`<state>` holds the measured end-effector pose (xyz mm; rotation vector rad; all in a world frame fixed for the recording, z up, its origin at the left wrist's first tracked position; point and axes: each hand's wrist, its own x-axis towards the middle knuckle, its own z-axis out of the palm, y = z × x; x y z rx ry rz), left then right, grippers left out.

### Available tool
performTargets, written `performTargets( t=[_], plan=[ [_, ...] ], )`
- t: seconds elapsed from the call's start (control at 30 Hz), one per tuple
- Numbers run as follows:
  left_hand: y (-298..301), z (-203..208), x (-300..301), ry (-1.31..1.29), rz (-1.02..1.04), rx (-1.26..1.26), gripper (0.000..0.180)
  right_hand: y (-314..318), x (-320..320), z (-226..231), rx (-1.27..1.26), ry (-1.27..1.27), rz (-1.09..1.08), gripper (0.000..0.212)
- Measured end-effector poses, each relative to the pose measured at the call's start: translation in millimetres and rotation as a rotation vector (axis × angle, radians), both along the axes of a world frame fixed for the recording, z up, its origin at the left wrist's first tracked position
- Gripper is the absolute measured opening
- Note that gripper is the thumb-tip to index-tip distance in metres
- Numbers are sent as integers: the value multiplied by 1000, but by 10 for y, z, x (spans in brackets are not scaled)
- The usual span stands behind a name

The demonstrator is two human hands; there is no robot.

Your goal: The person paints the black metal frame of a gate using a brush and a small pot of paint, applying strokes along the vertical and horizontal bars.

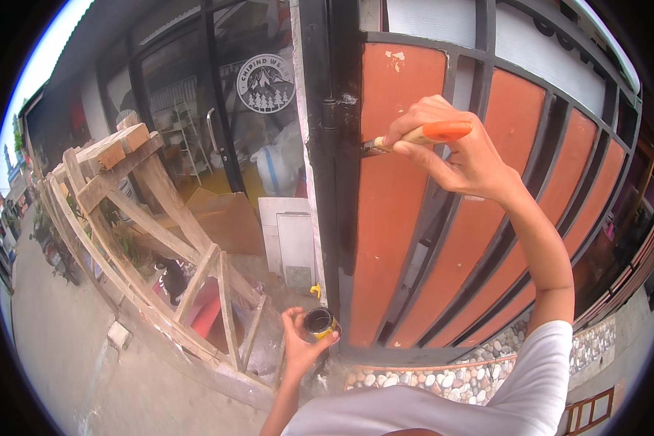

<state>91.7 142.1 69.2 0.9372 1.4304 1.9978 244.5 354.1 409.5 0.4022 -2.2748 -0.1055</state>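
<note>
My right hand (454, 149) is raised and closed round a paintbrush (421, 135) with a pale handle that ends in orange. The bristles point left and meet the dark metal frame at the left edge of an orange gate panel (400, 218). Beside that panel runs a black post (334, 167). Lower down, my left hand (304, 341) holds a small open paint can (318, 321) between thumb and fingers. Dark paint shows inside the can, and its outside is partly yellow.
A wooden trestle (189, 247) stands at the left on the pavement. Behind it are cardboard (221, 221) and a glass door (218, 131). A yellow tap (315, 290) sits just above the can. Pebbled paving (443, 381) lies below the gate.
</note>
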Motion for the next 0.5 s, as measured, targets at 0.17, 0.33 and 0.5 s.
performTargets(
  t=[0.17,0.33,0.5],
  plan=[
    [49,-62,87,135,58,-19,84,38,-43,-256,-66,-44,30,7],
    [55,-92,137,39,39,-10,84,21,-162,-399,-166,14,21,9],
    [14,-193,109,40,36,8,85,25,-295,-431,-252,85,19,12]
  ],
)
